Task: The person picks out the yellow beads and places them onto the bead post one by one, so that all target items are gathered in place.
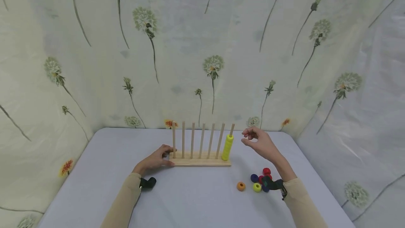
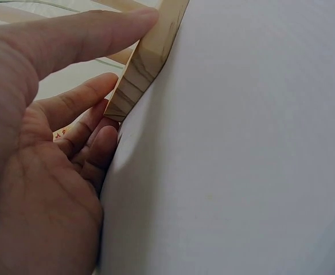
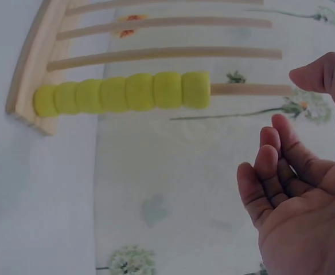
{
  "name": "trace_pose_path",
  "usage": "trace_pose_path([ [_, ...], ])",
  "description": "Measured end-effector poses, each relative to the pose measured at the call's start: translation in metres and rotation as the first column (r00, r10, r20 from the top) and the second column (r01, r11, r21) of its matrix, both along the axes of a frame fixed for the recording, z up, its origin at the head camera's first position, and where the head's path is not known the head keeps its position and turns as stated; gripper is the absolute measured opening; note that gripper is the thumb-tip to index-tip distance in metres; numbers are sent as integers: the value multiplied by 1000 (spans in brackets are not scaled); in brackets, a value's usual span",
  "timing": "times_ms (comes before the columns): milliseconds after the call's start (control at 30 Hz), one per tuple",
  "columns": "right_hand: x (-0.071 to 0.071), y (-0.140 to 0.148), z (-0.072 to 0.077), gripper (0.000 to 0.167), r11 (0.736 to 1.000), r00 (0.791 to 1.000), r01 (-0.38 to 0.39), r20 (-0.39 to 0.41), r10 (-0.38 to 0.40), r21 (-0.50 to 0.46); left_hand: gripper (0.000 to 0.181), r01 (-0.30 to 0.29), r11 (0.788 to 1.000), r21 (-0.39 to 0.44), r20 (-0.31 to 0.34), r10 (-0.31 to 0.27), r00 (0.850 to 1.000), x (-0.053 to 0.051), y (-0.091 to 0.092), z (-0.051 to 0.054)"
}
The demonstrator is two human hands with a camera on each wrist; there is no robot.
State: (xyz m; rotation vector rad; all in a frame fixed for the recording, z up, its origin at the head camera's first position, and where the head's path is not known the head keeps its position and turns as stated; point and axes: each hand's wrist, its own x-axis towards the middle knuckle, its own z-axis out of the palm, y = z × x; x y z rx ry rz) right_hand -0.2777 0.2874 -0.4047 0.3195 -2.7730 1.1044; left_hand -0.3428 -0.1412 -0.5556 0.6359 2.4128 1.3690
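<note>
A wooden peg stand (image 1: 202, 163) with a row of upright pegs is on the table. Its left end sits between the thumb and fingers of my left hand (image 1: 157, 158), and the left wrist view shows the thumb (image 2: 104, 34) on top of the base's end. On the rightmost peg is a stack of several yellow beads (image 3: 127, 91), with the bare peg tip (image 3: 250, 89) sticking out above it. To the right of that tip, my right hand (image 1: 260, 143) hovers in the air, thumb and fingers apart, holding nothing.
Loose beads lie in front of my right forearm: an orange bead (image 1: 241, 186), a yellow-green bead (image 1: 257, 187), a red bead (image 1: 267, 171) and a blue bead (image 1: 254, 178), among others. The wrist camera (image 1: 273, 184) partly covers the group. A flowered curtain (image 1: 190, 45) hangs behind the table.
</note>
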Motion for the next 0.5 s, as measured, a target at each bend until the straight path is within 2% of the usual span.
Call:
trace_pose_path([
  [267, 32, 31, -35, 32, 996, 995, 7, 99, -16, 90, 66, 3, 1000, -17, -17, -3, 1000, 0, -1, -1],
  [500, 56, 52, -61, 30, 996, 980, -9, 199, -9, 91, 65, -7, 1000, -14, -15, 7, 1000, 3, 0, 2],
])
